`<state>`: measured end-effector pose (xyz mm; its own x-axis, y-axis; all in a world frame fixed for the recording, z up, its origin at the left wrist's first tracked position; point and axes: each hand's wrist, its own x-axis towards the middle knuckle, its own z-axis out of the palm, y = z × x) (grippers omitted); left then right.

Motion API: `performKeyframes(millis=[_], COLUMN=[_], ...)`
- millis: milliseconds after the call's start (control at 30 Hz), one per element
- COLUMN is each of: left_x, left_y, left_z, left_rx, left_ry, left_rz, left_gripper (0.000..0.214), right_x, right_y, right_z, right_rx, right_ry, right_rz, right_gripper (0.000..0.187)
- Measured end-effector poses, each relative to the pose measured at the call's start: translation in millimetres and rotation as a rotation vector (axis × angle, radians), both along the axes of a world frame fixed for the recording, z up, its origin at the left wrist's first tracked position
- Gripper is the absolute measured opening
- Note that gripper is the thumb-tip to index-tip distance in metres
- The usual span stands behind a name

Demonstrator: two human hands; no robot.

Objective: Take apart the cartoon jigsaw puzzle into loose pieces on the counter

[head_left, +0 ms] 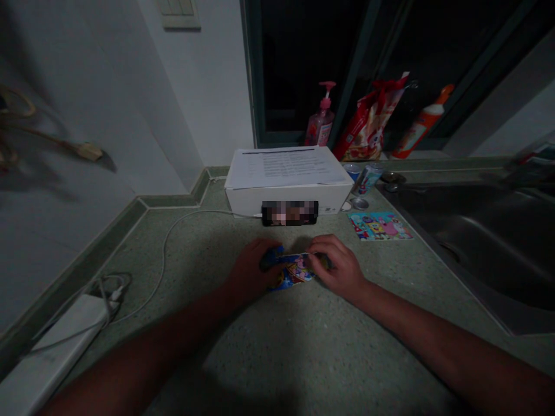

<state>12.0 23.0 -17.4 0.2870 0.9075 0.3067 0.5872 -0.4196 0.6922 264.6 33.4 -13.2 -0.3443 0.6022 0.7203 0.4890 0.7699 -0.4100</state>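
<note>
A small blue cartoon-printed card (295,270) is held low over the counter between my two hands. My left hand (255,266) grips its left end, with the thumb on the front and the fingers curled behind. Its right end is pinched between the thumb and fingers of my right hand (338,263). Part of the card is hidden under the fingers on both sides. To the right lies a flat turquoise card with cartoon figures (381,226), touched by neither hand. A phone (289,214) leans on its long side beyond my hands, its screen blurred out.
Behind the phone stands a white box (243,199) topped by a printed sheet (286,166). Cans (368,178) sit beside it, near the sink (489,231). A pump bottle (319,124) stands by the window. A white cable (163,254) runs to a power strip (65,341).
</note>
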Motion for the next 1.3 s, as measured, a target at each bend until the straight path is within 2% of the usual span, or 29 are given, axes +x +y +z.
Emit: performKeyframes(millis=[267, 633, 1067, 1300], left_x=[-0.7, -1.6, 0.0, -0.4], left_y=[-4.6, -6.0, -6.1, -5.0], left_z=[1.7, -2.6, 4.3, 2.1], left_rx=[0.056, 0.222, 0.291, 0.34], left_ry=[-0.06, -0.134, -0.171, -0.162], left_rz=[0.026, 0.043, -0.082, -0.138], left_gripper=[0.042, 0.028, 0.008, 0.009], right_x=[0.3, 0.1, 0.2, -4.0], right_y=[-2.3, 0.7, 2.4, 3.2], right_z=[4.0, 0.5, -2.4, -2.9], right_rx=[0.053, 0.09, -0.001, -0.016], right_ry=[0.035, 0.069, -0.006, -0.069], right_rz=[0.006, 0.036, 0.048, 0.075], right_gripper=[0.014, 0.017, 0.025, 0.017])
